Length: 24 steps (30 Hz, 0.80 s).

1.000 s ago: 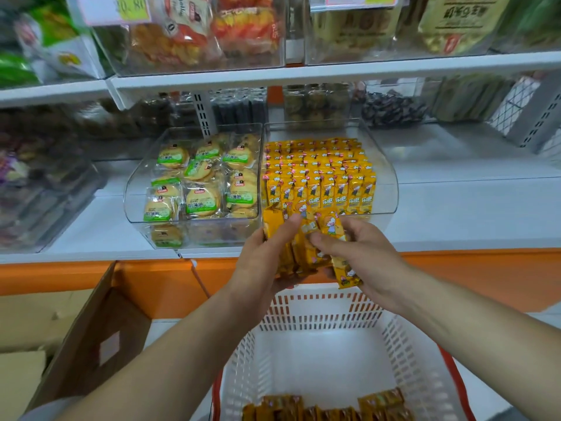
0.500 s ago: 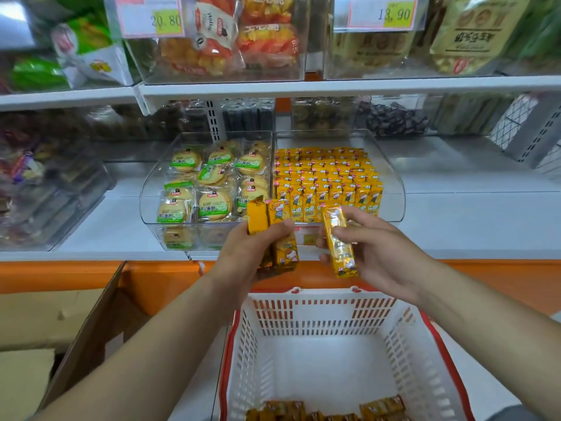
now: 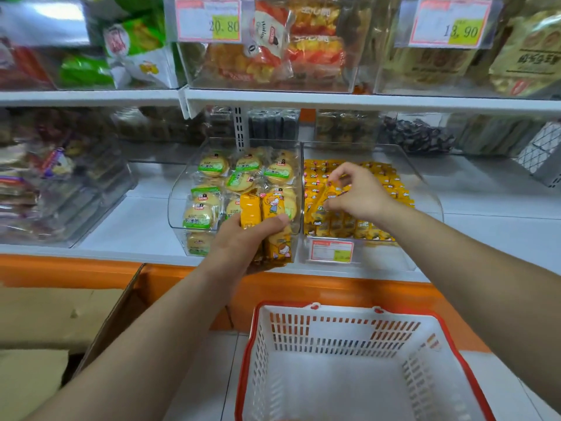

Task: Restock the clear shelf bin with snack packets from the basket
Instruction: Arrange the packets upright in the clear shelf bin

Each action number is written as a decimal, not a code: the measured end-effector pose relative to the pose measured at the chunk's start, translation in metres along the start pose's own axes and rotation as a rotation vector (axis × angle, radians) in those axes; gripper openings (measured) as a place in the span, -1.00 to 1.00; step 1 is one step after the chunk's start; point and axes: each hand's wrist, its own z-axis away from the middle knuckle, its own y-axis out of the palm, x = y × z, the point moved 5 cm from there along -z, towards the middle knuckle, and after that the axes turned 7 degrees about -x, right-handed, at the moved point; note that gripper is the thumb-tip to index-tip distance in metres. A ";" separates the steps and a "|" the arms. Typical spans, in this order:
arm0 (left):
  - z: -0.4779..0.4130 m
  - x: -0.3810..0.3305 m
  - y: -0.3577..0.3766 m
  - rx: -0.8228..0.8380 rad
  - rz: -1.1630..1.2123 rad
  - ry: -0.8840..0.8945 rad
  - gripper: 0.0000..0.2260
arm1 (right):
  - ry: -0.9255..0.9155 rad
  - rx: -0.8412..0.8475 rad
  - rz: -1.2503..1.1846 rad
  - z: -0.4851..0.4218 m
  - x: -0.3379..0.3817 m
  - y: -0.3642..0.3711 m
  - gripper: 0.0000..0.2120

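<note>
Right of centre, the right hand (image 3: 355,192) is now inside the bin (image 3: 426,189). Half a second ago it hovered out front, beside the left hand (image 3: 243,243). It pinches one packet (image 3: 332,189) between thumb and fingers, low over the yellow rows (image 3: 391,183); whether it touches them yet, I cannot tell. So one more is going in, but it's not let go.

The left hand keeps its grip on the spare packets (image 3: 268,218), an upright bunch in front of the cake bin (image 3: 182,192), so I'd say several placements remain. At the bottom of the frame sits the basket (image 3: 343,308), below the arms. The view has lifted, and the packets seen on its floor a moment ago are out of frame.

Now the writing. Top of frame, the left tag (image 3: 209,21) reads "20.80" and the right tag (image 3: 450,22) "13.90". The small bin tag (image 3: 332,251) is too blurred to read. The packets show a cartoon child, and the cakes (image 3: 209,165) wear green labels whose print I can't make out.
</note>
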 end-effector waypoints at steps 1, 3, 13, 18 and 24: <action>-0.001 0.000 -0.001 -0.004 -0.002 -0.001 -0.66 | -0.035 0.042 0.035 -0.006 0.001 0.009 -0.57; -0.004 0.001 -0.003 -0.010 -0.002 -0.004 -0.63 | -0.096 0.104 0.124 -0.016 0.000 0.024 -0.58; -0.010 0.004 0.000 -0.010 0.017 -0.011 -0.70 | -0.203 0.113 0.573 -0.020 -0.013 0.049 -0.59; -0.007 0.003 0.012 0.018 0.043 -0.035 -0.73 | -0.176 -0.004 0.363 0.002 0.003 0.001 -0.60; 0.006 0.008 0.045 0.124 0.033 -0.080 -0.63 | -0.055 0.253 -0.364 0.089 0.011 -0.025 -0.64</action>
